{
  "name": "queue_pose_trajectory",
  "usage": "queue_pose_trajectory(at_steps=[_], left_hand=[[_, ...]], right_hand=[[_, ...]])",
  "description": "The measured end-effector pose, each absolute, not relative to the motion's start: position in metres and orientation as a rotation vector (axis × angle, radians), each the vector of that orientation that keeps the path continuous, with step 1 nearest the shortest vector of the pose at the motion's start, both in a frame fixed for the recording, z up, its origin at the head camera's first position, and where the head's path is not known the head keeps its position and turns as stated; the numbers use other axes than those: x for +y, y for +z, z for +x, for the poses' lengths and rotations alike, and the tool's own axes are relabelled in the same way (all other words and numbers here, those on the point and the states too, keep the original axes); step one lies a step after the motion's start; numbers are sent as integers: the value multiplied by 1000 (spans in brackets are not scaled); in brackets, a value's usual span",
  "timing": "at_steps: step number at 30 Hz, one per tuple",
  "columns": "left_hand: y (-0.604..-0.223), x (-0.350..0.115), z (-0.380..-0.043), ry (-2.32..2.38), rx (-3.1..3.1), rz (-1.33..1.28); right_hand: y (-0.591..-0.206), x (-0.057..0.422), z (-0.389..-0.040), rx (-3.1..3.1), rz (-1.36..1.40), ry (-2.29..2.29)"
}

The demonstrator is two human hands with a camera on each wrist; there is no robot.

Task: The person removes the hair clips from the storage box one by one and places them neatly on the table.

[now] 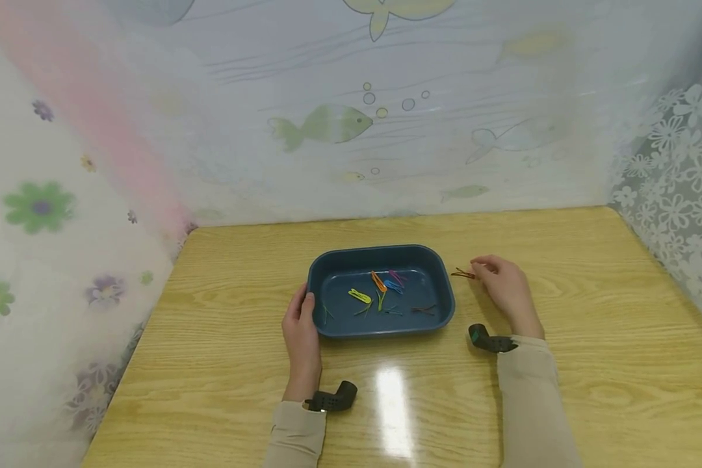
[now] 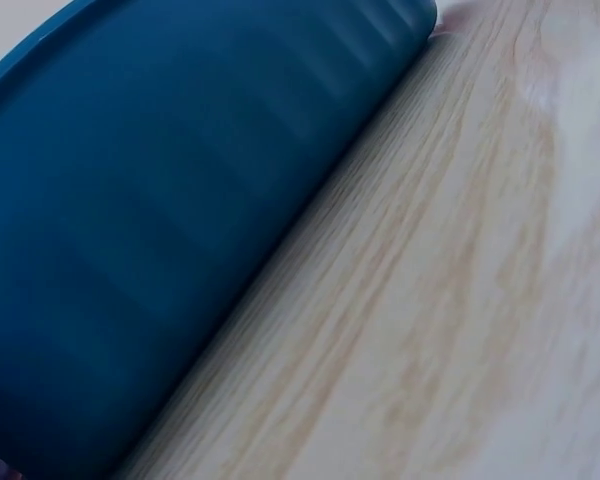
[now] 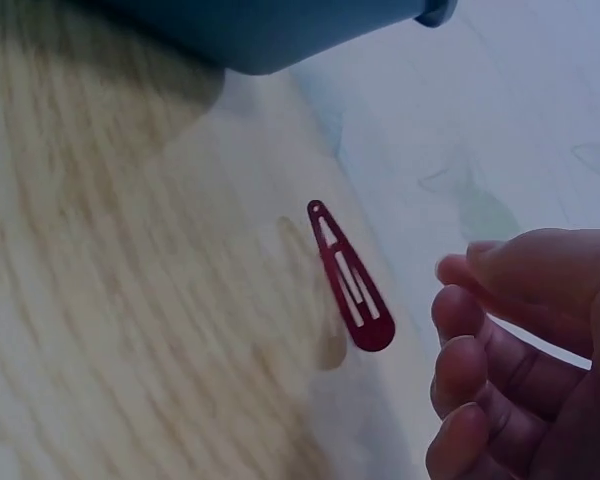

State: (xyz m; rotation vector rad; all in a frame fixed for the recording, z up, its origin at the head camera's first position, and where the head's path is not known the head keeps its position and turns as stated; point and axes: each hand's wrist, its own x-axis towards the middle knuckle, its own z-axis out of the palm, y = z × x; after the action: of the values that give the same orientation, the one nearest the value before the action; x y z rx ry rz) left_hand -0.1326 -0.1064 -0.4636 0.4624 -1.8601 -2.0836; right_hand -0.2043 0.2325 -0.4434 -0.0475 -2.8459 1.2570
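Observation:
A dark blue plastic basin [image 1: 380,333] stands on the table, its side wall [image 2: 170,190] filling much of the left wrist view. My left hand [image 1: 301,328] grips its left end, thumb at the rim and fingers along the outside. Beyond the right end is a dark red snap hair clip [image 3: 358,285]. My right hand [image 1: 507,289] is close beside the clip; in the right wrist view a gap separates it from the loosely curled fingers [image 3: 460,370]. Inside the basin lie several hair clips, among them a yellow clip [image 1: 359,296], an orange clip [image 1: 378,281] and a blue clip [image 1: 394,286].
The wood-grain table [image 1: 240,364] extends to both sides of the basin. A fish-patterned curtain [image 1: 327,175] hangs along the back edge, with flowered sheets left and right. Dark wrist cameras are strapped over both sleeves.

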Motion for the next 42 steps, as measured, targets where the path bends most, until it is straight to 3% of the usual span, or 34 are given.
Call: queue_pose_trajectory(at_steps=[12,22,31,42], left_hand=[[-464,-105,-134,-2066,-1862,509],[-461,-105,-134,-2065,-1856,499],[-463,-106,-134,-2053,-1860,501],[-464,-106,-135,-2052,-1859,492]], right_hand=[[-423,221,-199,-2771,75,1344],[-401,205,-194,-2672,190,1679],[-379,189,-186,-2895,412,1576],[-382,168,-184,-3091,624,1149]])
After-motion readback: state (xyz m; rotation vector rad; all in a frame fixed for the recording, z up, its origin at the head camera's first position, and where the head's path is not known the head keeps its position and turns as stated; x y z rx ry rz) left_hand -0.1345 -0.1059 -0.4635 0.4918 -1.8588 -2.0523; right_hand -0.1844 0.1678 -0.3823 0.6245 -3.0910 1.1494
